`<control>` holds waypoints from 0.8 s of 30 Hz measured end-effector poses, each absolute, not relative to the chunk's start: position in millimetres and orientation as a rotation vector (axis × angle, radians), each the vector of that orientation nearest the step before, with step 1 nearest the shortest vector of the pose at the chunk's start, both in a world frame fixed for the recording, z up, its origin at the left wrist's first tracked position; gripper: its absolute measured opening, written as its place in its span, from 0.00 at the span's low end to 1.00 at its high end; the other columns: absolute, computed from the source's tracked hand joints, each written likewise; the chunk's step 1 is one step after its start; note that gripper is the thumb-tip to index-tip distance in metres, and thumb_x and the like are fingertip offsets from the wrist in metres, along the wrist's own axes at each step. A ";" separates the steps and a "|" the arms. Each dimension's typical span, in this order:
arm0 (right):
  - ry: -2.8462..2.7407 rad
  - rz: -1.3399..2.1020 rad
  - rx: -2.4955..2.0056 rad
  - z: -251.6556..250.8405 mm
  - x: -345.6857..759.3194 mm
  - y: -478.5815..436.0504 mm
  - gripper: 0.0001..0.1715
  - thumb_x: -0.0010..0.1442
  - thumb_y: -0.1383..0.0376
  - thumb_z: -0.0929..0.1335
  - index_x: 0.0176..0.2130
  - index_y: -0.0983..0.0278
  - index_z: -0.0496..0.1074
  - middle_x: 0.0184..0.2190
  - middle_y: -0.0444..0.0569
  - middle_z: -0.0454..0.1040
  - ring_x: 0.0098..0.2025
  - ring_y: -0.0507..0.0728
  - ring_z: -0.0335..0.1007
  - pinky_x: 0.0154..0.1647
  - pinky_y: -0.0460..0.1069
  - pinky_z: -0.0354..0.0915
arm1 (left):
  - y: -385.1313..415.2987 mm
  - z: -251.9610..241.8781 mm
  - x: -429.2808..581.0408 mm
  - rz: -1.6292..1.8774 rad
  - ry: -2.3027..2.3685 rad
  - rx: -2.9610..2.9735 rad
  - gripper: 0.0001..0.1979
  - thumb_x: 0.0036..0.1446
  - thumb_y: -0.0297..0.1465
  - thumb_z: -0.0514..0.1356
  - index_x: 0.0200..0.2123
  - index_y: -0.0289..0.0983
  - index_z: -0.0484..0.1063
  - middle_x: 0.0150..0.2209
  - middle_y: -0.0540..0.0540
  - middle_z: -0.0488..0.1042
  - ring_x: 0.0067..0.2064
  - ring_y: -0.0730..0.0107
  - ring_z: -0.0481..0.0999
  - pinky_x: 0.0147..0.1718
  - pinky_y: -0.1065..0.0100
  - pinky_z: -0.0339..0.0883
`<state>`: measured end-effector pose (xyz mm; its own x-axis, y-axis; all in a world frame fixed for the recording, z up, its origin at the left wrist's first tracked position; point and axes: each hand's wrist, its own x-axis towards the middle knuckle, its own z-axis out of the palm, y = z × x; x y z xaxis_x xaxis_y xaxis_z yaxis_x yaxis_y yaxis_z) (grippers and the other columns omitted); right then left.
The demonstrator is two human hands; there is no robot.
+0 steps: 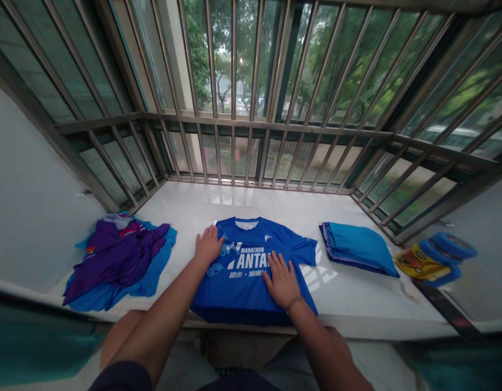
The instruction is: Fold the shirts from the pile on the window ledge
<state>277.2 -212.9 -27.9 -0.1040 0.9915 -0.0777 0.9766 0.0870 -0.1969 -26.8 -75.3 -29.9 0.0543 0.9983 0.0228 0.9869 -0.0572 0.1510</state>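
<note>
A blue marathon T-shirt (255,255) lies face up and spread out on the white window ledge (218,201). Its left sleeve is folded in over the chest. My left hand (208,244) rests flat on that folded sleeve, fingers stretched out. My right hand (280,279) lies flat on the shirt's front over the white lettering, fingers spread. Neither hand grips anything.
A loose heap of purple and blue clothes (116,258) lies at the ledge's left end. Folded blue garments (359,250) are stacked to the right, with a yellow and blue plush toy (434,260) beyond. Metal window bars (251,125) close off the back and sides.
</note>
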 end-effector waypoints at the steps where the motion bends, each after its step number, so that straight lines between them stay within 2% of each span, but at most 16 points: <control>1: -2.257 0.308 -2.051 -27.0 277.1 -212.9 0.41 0.78 0.47 0.56 0.81 0.60 0.52 0.82 0.51 0.45 0.83 0.64 0.37 0.81 0.67 0.34 | -72.6 -29.4 -27.7 0.194 2.142 2.186 0.30 0.77 0.41 0.48 0.75 0.34 0.62 0.78 0.28 0.57 0.78 0.40 0.58 0.72 0.33 0.53; 5: -2.248 0.316 -2.062 -24.3 276.3 -213.2 0.41 0.78 0.48 0.56 0.80 0.60 0.53 0.82 0.50 0.45 0.83 0.64 0.37 0.81 0.67 0.35 | -67.3 -24.2 -28.4 0.291 2.219 2.230 0.25 0.76 0.35 0.50 0.69 0.33 0.69 0.68 0.27 0.71 0.68 0.40 0.69 0.67 0.39 0.60; 7: -2.250 0.317 -2.064 -24.1 276.1 -213.3 0.41 0.78 0.48 0.56 0.80 0.60 0.53 0.82 0.50 0.45 0.83 0.64 0.37 0.81 0.67 0.35 | -62.7 -20.1 -29.5 0.328 2.204 2.248 0.26 0.75 0.36 0.51 0.70 0.33 0.69 0.63 0.27 0.74 0.63 0.41 0.72 0.62 0.43 0.66; 10: -2.255 0.311 -2.060 -24.7 276.0 -213.5 0.41 0.78 0.47 0.56 0.80 0.60 0.53 0.82 0.50 0.45 0.83 0.64 0.37 0.81 0.68 0.35 | -47.1 -14.1 -35.1 0.311 2.136 2.228 0.27 0.75 0.36 0.52 0.73 0.40 0.66 0.61 0.30 0.74 0.61 0.42 0.73 0.56 0.46 0.70; 13: -2.254 0.308 -2.061 -25.4 276.3 -213.6 0.41 0.78 0.47 0.56 0.81 0.59 0.53 0.82 0.50 0.46 0.83 0.65 0.37 0.81 0.68 0.35 | -24.8 -10.2 -43.7 0.257 2.071 2.214 0.22 0.74 0.36 0.53 0.66 0.46 0.74 0.64 0.33 0.71 0.63 0.42 0.72 0.57 0.47 0.71; 15: -2.249 0.313 -2.061 -25.6 276.5 -213.5 0.41 0.78 0.47 0.56 0.81 0.59 0.53 0.82 0.50 0.45 0.83 0.64 0.37 0.81 0.67 0.35 | -10.7 -8.7 -49.3 0.228 2.058 2.204 0.17 0.72 0.38 0.57 0.58 0.44 0.78 0.67 0.35 0.69 0.65 0.42 0.70 0.58 0.47 0.70; 18: -2.239 0.325 -2.062 -25.6 276.5 -213.4 0.41 0.78 0.48 0.56 0.81 0.59 0.52 0.82 0.49 0.44 0.83 0.64 0.36 0.81 0.67 0.33 | 3.5 -6.4 -55.8 0.204 2.053 2.192 0.12 0.71 0.36 0.59 0.51 0.42 0.80 0.67 0.35 0.70 0.65 0.44 0.71 0.57 0.49 0.71; 24: -2.243 0.330 -2.062 -25.7 276.7 -213.5 0.41 0.77 0.47 0.57 0.80 0.59 0.53 0.82 0.49 0.45 0.84 0.65 0.36 0.81 0.68 0.34 | -3.0 -3.3 -50.7 0.325 2.150 2.185 0.18 0.73 0.31 0.50 0.56 0.34 0.76 0.60 0.27 0.73 0.60 0.40 0.73 0.54 0.45 0.72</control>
<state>276.7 -213.5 -25.7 -0.0930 0.9918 -0.0881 0.9751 0.0729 -0.2092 -50.7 -3.0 -3.3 0.0057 0.9941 0.1085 0.9817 -0.0262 0.1887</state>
